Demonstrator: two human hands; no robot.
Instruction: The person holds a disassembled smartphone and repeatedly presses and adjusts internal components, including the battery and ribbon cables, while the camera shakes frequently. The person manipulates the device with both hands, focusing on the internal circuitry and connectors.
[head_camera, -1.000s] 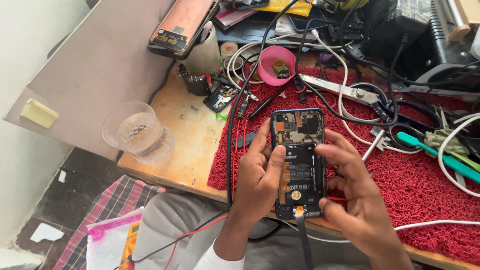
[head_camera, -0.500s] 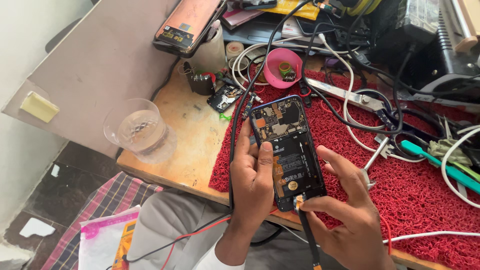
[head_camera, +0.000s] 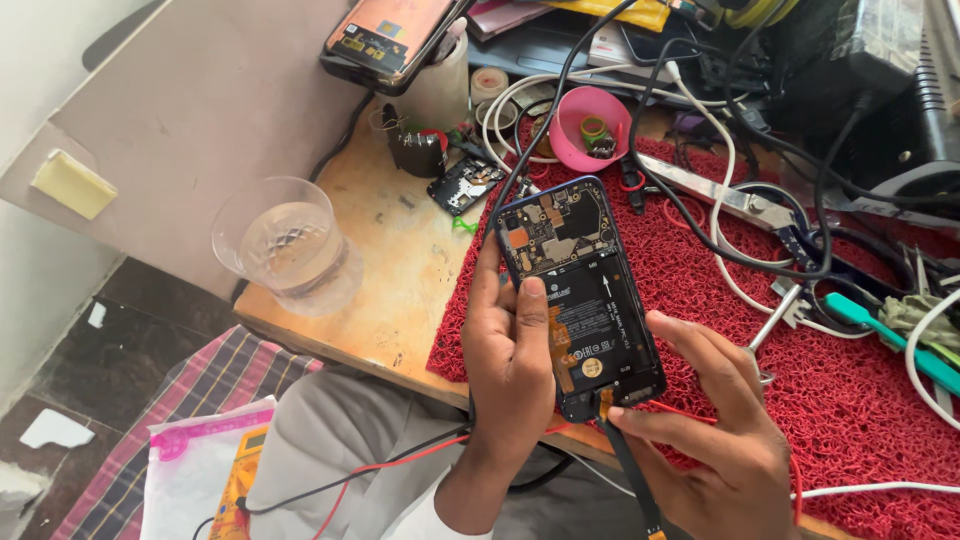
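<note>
Right now both hands are on an opened smartphone with its back cover off, circuit board and black battery facing up, held tilted above the near edge of the red bristle mat. The left hand grips the phone along its left side: the fingers are curled round the edge from below and the thumb lies flat on the battery area, pressing it. The right hand sits at the phone's lower right corner, partly open, with the fingers stretched along the right edge, while thumb and forefinger pinch a thin black probe whose tip touches the bottom end of the phone near an orange flex strip. A red wire and a black one run from under the hands down toward a yellow multimeter lying on the lap.

On the wooden tabletop, well to the left of the phone, stands a clear drinking glass with water in it. Beyond the phone are a pink bowl holding small parts, a small black phone module, and a tangle of white and black cables. A second phone lies propped at the top.
</note>
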